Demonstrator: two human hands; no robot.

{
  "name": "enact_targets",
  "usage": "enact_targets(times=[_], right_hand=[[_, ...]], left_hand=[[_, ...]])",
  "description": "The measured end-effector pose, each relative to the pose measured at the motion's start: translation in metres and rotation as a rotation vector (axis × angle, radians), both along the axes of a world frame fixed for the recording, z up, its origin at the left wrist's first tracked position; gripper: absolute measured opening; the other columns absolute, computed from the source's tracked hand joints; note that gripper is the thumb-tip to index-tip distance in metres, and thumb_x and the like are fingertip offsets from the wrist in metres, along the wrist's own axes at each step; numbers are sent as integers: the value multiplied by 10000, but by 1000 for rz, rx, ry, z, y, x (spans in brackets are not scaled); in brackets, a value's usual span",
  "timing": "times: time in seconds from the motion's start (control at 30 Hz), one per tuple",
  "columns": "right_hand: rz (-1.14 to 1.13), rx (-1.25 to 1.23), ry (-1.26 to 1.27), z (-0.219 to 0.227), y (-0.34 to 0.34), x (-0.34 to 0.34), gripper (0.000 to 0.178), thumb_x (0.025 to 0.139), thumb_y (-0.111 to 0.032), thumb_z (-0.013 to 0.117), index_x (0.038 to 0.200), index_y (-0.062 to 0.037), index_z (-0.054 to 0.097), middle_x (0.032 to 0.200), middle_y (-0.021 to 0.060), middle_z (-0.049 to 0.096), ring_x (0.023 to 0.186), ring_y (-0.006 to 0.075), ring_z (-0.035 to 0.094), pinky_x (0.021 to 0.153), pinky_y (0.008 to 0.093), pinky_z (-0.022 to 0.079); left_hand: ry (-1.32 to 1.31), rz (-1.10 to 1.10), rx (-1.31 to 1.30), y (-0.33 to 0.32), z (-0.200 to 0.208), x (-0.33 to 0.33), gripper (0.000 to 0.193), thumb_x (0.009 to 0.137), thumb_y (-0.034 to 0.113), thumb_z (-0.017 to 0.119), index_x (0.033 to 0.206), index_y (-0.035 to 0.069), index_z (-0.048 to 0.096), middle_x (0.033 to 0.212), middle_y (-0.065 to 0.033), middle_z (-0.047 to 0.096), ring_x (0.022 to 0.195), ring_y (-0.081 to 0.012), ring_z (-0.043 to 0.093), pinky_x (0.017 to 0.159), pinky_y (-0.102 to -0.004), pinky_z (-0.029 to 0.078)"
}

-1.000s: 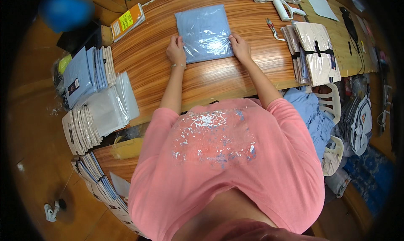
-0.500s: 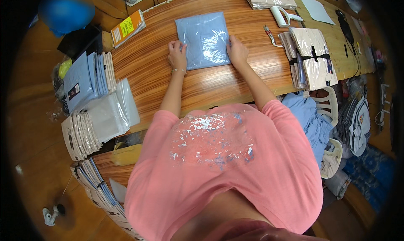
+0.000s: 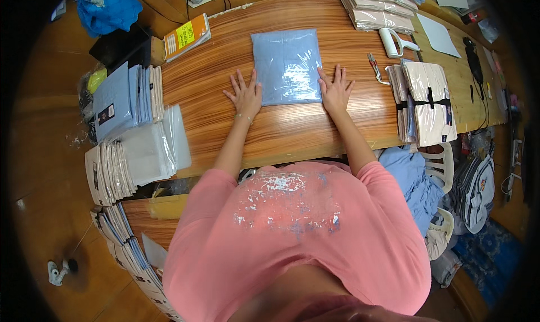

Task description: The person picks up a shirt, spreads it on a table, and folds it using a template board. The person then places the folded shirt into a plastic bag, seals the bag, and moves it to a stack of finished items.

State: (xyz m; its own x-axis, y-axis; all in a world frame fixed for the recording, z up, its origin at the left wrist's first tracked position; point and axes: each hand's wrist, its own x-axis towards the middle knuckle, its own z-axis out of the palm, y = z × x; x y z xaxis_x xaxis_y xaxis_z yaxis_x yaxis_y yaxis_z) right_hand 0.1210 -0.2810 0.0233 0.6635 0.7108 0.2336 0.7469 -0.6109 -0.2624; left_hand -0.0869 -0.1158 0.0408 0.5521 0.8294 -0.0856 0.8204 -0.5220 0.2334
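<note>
A folded light-blue garment in a clear plastic bag (image 3: 287,66) lies flat on the wooden table (image 3: 214,125), its shiny film catching the light. My left hand (image 3: 246,97) rests palm down by the bag's left edge, fingers spread. On the other side, my right hand (image 3: 336,91) lies flat with fingers apart, its thumb touching the right edge. Neither hand grips anything.
Bagged garments (image 3: 115,105) and clear plastic bags (image 3: 149,153) are stacked at left. A notebook (image 3: 187,36) lies beyond them. At right are red-handled pliers (image 3: 374,66), a white tape dispenser (image 3: 392,43) and strapped beige packs (image 3: 428,105). Another bagged stack (image 3: 377,10) stands far right.
Both hands have gone from holding the bag's sides with curled fingers to lying flat and spread beside it. The whole view has shifted, so everything appears slightly lower.
</note>
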Motion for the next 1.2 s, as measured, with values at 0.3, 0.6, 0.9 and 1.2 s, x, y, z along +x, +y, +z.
enact_targets(times=[0.3,0.6,0.9,1.2], right_hand=[[259,139,117,16,-36,-13,470,848,-249,541,1289,-132,432,1396,187,326,1362,328,192,1089,555,88],[549,519,-144,143,34,47,234,773,-67,606,1006,-82,590,951,125,515,956,321,499,835,433,400],[501,374,101,114,121,123,180,859,-202,559,960,-57,592,934,141,523,927,331,511,802,427,414],[110,373,129,40,164,17,377,893,-242,498,1248,-118,521,1353,201,383,1339,360,222,1039,612,104]], left_hand=[[-424,-82,-216,-39,-6,-29,630,869,128,479,1442,141,217,1501,-173,88,1384,-374,24,1076,-584,-2],[-848,-420,348,38,103,33,261,841,124,608,1083,33,580,1079,-159,525,1005,-328,499,850,-405,427],[-238,98,-126,94,141,100,429,890,425,485,991,26,606,1049,-180,598,933,-323,566,765,-396,438],[-672,76,186,47,18,162,338,913,263,461,1211,134,555,1269,-106,492,1285,-320,315,1045,-549,181]])
